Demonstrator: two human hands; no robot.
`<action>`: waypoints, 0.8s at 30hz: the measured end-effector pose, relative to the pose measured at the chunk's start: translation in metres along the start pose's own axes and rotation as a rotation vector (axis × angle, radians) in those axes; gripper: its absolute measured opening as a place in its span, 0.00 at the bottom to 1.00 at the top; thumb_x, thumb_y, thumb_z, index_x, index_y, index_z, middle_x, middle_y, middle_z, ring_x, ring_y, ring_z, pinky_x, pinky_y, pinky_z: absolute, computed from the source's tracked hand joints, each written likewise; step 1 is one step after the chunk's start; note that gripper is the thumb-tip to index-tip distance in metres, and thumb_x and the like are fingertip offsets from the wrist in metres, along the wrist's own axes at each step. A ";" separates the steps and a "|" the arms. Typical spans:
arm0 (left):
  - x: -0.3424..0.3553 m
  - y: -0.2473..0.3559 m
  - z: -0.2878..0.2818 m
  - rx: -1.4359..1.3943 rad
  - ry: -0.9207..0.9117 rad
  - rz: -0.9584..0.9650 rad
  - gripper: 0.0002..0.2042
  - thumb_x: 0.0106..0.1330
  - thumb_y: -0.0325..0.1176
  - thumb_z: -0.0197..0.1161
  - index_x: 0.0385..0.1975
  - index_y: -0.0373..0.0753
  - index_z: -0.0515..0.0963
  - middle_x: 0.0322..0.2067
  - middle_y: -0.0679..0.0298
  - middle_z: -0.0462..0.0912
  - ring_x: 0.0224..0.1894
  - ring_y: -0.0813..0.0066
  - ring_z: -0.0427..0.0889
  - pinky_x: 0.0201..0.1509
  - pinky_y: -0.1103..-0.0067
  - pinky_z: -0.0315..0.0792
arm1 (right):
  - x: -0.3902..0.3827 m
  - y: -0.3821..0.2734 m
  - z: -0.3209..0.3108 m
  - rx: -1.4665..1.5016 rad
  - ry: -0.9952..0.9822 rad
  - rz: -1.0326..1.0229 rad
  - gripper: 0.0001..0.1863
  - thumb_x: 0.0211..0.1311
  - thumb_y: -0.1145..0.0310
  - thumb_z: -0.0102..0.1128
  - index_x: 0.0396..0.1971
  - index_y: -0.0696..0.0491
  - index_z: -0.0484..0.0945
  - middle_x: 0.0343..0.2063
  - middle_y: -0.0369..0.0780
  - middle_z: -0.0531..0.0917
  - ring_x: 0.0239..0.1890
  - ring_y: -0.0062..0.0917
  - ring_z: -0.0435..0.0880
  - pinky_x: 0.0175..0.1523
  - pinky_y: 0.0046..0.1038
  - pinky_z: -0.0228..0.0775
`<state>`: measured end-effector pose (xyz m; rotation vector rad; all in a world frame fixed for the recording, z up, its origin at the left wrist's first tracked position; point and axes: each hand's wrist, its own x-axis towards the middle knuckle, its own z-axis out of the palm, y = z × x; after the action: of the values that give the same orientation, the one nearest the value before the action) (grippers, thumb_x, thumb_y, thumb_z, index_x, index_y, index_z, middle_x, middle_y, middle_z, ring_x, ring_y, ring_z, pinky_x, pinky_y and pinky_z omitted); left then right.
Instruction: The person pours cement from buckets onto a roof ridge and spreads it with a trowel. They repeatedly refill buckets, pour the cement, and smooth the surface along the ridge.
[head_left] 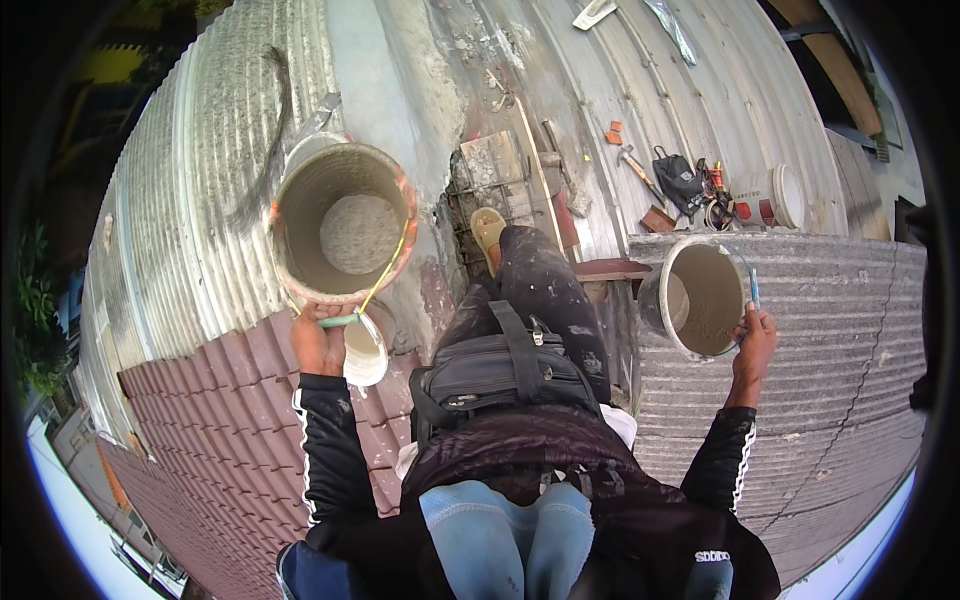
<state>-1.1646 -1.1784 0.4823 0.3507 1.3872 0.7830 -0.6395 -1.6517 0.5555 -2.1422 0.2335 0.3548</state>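
My left hand is closed on the green handle grip of a large cement-stained bucket with an orange-flecked rim. Its mouth faces up toward me, and dried grey mortar coats the inside. Just below that grip, a smaller white pail sits over the brown tiles, partly hidden by my hand and the large bucket. On the other side, my right hand has its fingers around the blue handle of a second grey-stained bucket, tilted so its mortar-smeared inside shows.
Corrugated roofing and brown tiles surround me. My sandalled foot stands by a broken strip with rubble. To the right lie a hammer, a black bag and a tipped white bucket. A black waist bag hangs before me.
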 end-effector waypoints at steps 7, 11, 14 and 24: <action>0.018 0.016 0.008 -0.049 0.011 0.002 0.11 0.78 0.29 0.43 0.35 0.31 0.71 0.42 0.52 0.78 0.42 0.60 0.81 0.57 0.55 0.79 | 0.043 -0.001 0.033 0.050 -0.026 0.146 0.16 0.73 0.63 0.64 0.24 0.45 0.69 0.20 0.28 0.70 0.18 0.13 0.68 0.26 0.20 0.68; 0.041 0.034 0.056 -0.008 0.107 0.030 0.10 0.74 0.26 0.44 0.29 0.35 0.69 0.36 0.57 0.74 0.36 0.65 0.76 0.55 0.56 0.80 | 0.068 -0.010 0.065 0.076 -0.027 0.174 0.15 0.73 0.65 0.64 0.26 0.46 0.69 0.21 0.28 0.70 0.18 0.13 0.69 0.28 0.23 0.72; 0.073 0.058 0.098 0.050 0.024 0.080 0.07 0.68 0.23 0.46 0.27 0.36 0.68 0.32 0.59 0.71 0.33 0.65 0.74 0.55 0.54 0.80 | 0.079 -0.023 0.083 0.137 0.004 0.202 0.13 0.73 0.65 0.63 0.28 0.48 0.70 0.22 0.30 0.71 0.20 0.15 0.71 0.30 0.26 0.76; 0.193 0.118 0.199 -0.063 -0.138 0.112 0.09 0.60 0.21 0.46 0.38 0.27 0.71 0.40 0.50 0.75 0.41 0.55 0.80 0.57 0.51 0.81 | 0.111 -0.114 0.128 0.195 0.027 0.182 0.12 0.73 0.61 0.63 0.31 0.47 0.72 0.24 0.29 0.72 0.23 0.16 0.73 0.36 0.28 0.77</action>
<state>-1.0099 -0.9215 0.4523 0.4284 1.2194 0.8767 -0.5226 -1.4853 0.5379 -1.9391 0.4614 0.3915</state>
